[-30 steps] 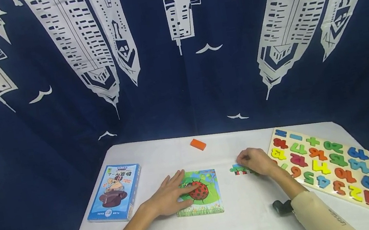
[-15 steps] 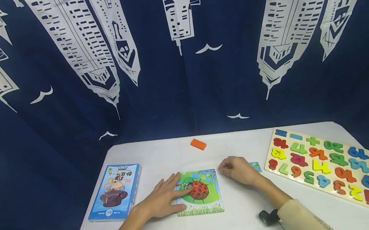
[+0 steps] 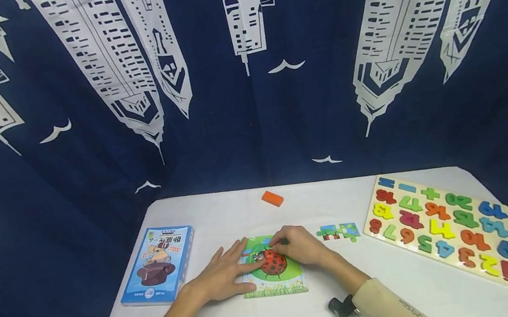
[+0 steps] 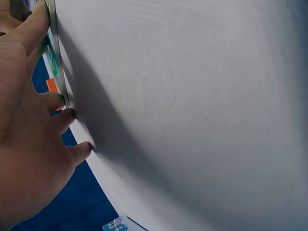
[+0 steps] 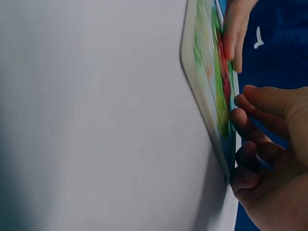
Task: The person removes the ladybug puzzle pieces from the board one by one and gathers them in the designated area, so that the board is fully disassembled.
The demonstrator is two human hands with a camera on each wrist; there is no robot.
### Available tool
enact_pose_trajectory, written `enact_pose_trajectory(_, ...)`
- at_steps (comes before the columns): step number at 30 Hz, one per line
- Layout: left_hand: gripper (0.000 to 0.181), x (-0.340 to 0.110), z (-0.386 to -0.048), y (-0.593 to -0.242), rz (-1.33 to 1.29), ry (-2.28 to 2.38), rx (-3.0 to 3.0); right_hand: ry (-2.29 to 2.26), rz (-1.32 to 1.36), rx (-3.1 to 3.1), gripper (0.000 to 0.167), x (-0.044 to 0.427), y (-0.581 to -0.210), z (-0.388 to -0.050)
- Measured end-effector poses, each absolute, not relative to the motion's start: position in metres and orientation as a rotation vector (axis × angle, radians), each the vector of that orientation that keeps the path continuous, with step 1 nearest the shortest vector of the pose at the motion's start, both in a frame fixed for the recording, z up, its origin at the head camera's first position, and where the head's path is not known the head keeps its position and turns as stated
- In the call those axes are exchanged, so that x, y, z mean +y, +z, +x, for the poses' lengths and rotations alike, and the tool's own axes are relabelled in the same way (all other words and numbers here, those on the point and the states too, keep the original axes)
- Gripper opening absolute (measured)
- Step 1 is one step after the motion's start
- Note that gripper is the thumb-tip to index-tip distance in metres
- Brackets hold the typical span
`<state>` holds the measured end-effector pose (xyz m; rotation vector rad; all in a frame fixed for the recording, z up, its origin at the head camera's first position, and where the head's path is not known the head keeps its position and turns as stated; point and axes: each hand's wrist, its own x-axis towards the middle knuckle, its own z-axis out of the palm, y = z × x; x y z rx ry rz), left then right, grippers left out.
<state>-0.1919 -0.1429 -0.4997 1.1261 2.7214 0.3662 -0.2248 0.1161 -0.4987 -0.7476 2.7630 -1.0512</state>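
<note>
A square ladybug puzzle [image 3: 276,285] lies flat on the white table. My left hand [image 3: 222,275] rests on its left side with fingers spread; in the left wrist view the left hand [image 4: 29,130] has its fingertips along the board's edge. Over the puzzle's upper right, my right hand [image 3: 302,245] has its fingers curled and pinches a small puzzle piece [image 3: 267,255], mostly hidden by the fingertips. In the right wrist view, the right hand [image 5: 274,139] is close against the board [image 5: 224,103]. Two loose puzzle pieces [image 3: 330,232] lie right of the puzzle.
A number board [image 3: 440,234] with colourful digits lies on the right. On the left is a blue game box [image 3: 157,265]. An orange block [image 3: 272,199] lies near the far table edge, before a dark blue patterned cloth [image 3: 249,126].
My right hand has moved left from the loose pieces to the top of the puzzle, uncovering two pieces. The left hand has stayed nearly still on the puzzle.
</note>
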Motion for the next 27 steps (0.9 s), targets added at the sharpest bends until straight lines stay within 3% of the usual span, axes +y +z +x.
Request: enact_pose_trajectory(27,0.057,-0.142,-0.19,-0.5,1.076,0.323,2.698,-0.901,-0.688,2.862,0.014,0.085,-0.501,-0.22)
